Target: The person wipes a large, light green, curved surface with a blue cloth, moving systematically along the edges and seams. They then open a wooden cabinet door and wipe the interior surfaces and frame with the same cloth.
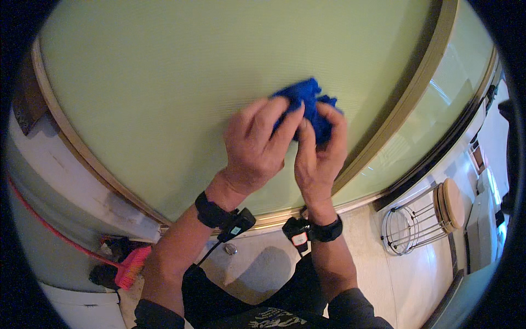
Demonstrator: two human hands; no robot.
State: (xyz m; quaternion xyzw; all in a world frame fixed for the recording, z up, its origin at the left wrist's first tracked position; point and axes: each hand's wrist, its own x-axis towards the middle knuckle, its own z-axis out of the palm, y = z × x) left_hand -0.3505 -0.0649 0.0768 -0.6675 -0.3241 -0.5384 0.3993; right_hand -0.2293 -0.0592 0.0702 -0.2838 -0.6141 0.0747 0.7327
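Note:
A crumpled blue cloth is bunched between my two hands in front of a pale green panel. My left hand pinches its left side, fingers bent over the edge. On the other side, my right hand grips the cloth between thumb and fingers, and the thumbs come close together at its middle. Both hands are slightly blurred. Whether the cloth touches the panel, I cannot tell. Each wrist wears a black strap with a small device on it.
A tan frame edges the panel. Wooden-topped stools with metal legs stand on the tiled floor at right. At lower left are a pink broom with a red handle and a white box-like object.

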